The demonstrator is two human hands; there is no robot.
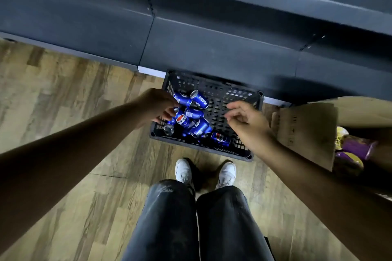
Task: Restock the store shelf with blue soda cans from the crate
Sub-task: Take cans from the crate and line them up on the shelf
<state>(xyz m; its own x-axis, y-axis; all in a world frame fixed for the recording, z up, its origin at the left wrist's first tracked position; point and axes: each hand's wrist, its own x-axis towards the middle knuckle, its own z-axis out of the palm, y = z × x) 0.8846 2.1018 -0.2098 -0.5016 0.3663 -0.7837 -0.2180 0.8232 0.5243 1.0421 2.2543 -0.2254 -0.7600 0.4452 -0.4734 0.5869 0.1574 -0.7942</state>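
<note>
- Wood-plank floor (63, 95) runs under a dark store shelf (212, 48); a black crate (239, 99) sits on the floor against the shelf's base.
- Blue soda cans (191, 121) lie jumbled in the crate, just beside and below the left hand (157, 106), whose curled fingers touch one can.
- Right hand (246, 121) hovers over the crate's bare side, its grip loosely curled, holding nothing.
- Cardboard box (307, 129) stands right of that hand.

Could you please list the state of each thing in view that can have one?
crate: on the floor, open-topped, partly filled
blue soda cans: lying jumbled in the crate
left hand: reaching the cans, hold unclear
right hand: loosely curled, empty
cardboard box: flaps open
</note>
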